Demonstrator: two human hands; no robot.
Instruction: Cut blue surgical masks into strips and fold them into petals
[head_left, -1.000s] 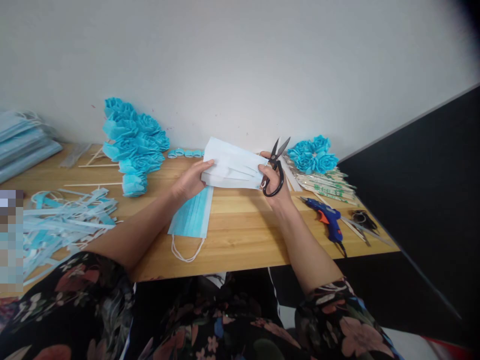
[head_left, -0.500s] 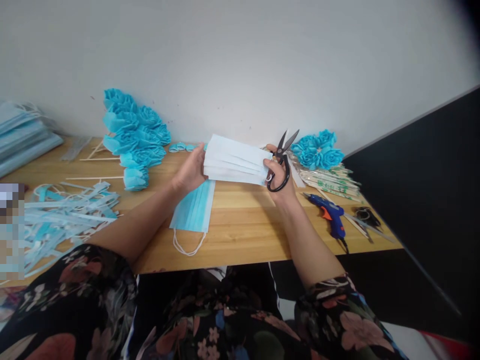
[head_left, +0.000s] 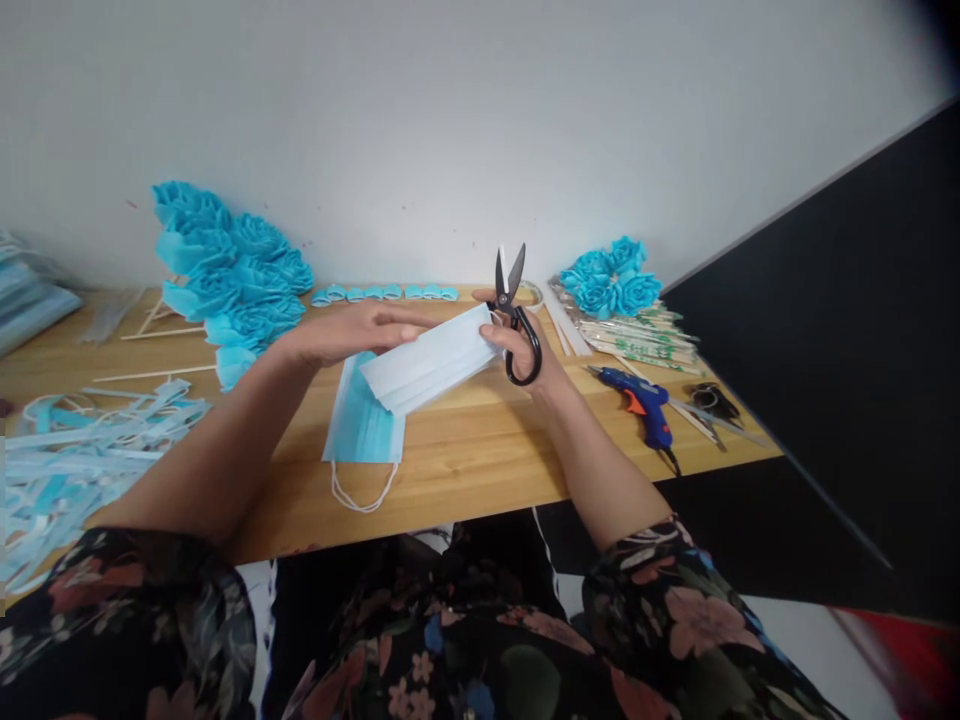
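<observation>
Several white-sided face masks (head_left: 431, 362) are gathered in a tilted bundle above the table. My right hand (head_left: 536, 345) grips their right end between thumb and fingers. It also carries black-handled scissors (head_left: 512, 300), blades spread and pointing up. My left hand (head_left: 356, 332) has its fingers stretched out along the bundle's upper left edge, touching it, with the thumb near the front face. Beneath lies a blue face mask (head_left: 364, 430) flat on the table, its white ear loops toward me, partly covered by the bundle.
Blue paper-like roses (head_left: 240, 265) on sticks stand at the left, with more roses (head_left: 611, 280) at the right over wrapped sticks (head_left: 641, 338). Cut strips (head_left: 97, 430) heap at left. A blue glue gun (head_left: 637, 400) lies right. Small folded blue pieces (head_left: 386, 293) line the wall.
The left end of the mask bundle has dropped and swung toward me. My left hand has gone from gripping that end to lying stretched along its upper edge. The view has shifted right.
</observation>
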